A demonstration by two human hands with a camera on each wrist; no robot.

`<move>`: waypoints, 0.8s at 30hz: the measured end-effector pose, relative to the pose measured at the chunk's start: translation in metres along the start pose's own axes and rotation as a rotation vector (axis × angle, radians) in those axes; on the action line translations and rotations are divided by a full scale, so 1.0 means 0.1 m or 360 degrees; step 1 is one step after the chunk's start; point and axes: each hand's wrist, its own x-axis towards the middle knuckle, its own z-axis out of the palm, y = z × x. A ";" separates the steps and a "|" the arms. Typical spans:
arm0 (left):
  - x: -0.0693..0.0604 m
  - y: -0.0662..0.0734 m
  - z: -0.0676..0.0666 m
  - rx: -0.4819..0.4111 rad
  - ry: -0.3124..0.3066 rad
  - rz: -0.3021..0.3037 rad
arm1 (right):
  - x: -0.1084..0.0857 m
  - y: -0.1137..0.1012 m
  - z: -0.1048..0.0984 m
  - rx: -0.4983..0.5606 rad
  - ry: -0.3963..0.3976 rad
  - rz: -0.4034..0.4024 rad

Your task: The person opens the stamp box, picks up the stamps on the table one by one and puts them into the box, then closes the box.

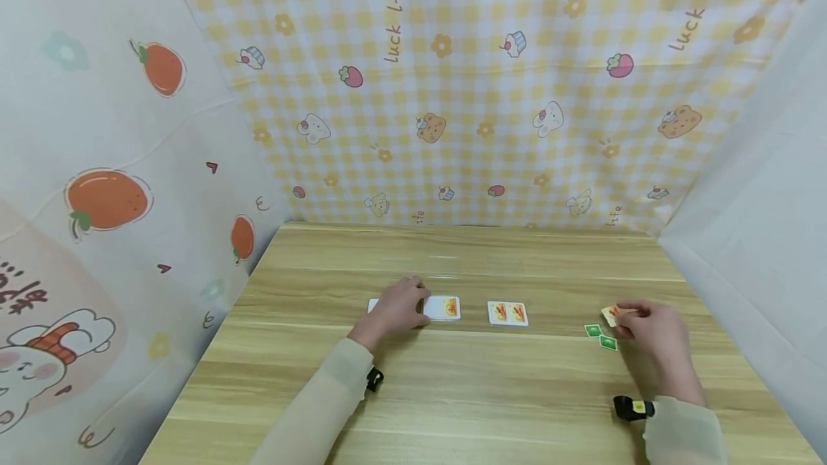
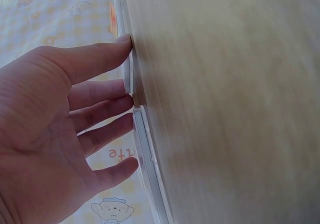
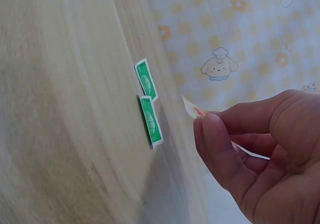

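Note:
My left hand (image 1: 399,307) rests at the left end of a white card (image 1: 441,308) with an orange picture on its right part. Seen from the left wrist, the hand (image 2: 55,109) has its fingers spread, and the fingertips touch near the card edges (image 2: 150,156). My right hand (image 1: 659,332) pinches a small orange-and-cream card (image 1: 610,315) between thumb and index finger. From the right wrist, that small card (image 3: 192,108) is held above the table by the hand (image 3: 265,149), with part of it hidden. Two green cards (image 1: 593,331) lie just left of it.
A white card with two orange pictures (image 1: 507,313) lies at the table's middle. Another white card (image 1: 372,303) shows partly behind the left hand. The wooden table (image 1: 491,393) meets a yellow checked curtain (image 1: 478,92) at the back. Black straps are on both wrists.

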 end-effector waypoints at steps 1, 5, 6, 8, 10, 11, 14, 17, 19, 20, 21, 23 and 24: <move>0.00 0.00 0.00 0.0002 -0.0001 -0.0001 | 0.00 -0.01 0.00 0.0016 -0.0017 0.0000; 0.00 0.00 0.00 -0.0003 -0.0003 -0.0007 | 0.02 -0.08 0.01 0.0063 -0.0060 -0.0019; 0.00 0.01 -0.01 -0.0005 -0.0002 -0.0007 | 0.02 -0.10 0.02 0.0085 -0.0065 -0.0019; -0.01 0.01 -0.01 -0.0006 0.0001 -0.0006 | 0.01 -0.14 0.03 0.0128 -0.0055 -0.0028; -0.01 0.01 -0.01 -0.0004 0.0002 -0.0005 | 0.01 -0.19 0.05 0.0164 -0.0046 -0.0044; -0.01 0.01 -0.01 -0.0003 0.0002 -0.0005 | 0.02 -0.21 0.06 0.0177 -0.0046 -0.0052; 0.00 0.01 -0.01 -0.0011 0.0000 -0.0006 | 0.03 -0.26 0.10 0.0212 -0.0050 -0.0079; -0.01 0.01 -0.02 -0.0020 0.0001 -0.0004 | 0.04 -0.31 0.15 0.0223 -0.0052 -0.0104; -0.01 0.01 -0.02 -0.0019 0.0002 -0.0003 | 0.05 -0.34 0.19 0.0232 -0.0051 -0.0113; -0.01 0.01 -0.02 -0.0018 0.0002 -0.0002 | 0.05 -0.36 0.21 0.0239 -0.0054 -0.0116; -0.01 0.01 -0.02 -0.0017 0.0002 -0.0001 | 0.06 -0.37 0.23 0.0230 -0.0056 -0.0126; -0.01 0.00 -0.01 -0.0014 0.0000 0.0001 | 0.07 -0.41 0.27 0.0244 -0.0063 -0.0161; -0.01 0.00 -0.01 -0.0015 0.0000 0.0002 | 0.07 -0.43 0.29 0.0261 -0.0067 -0.0182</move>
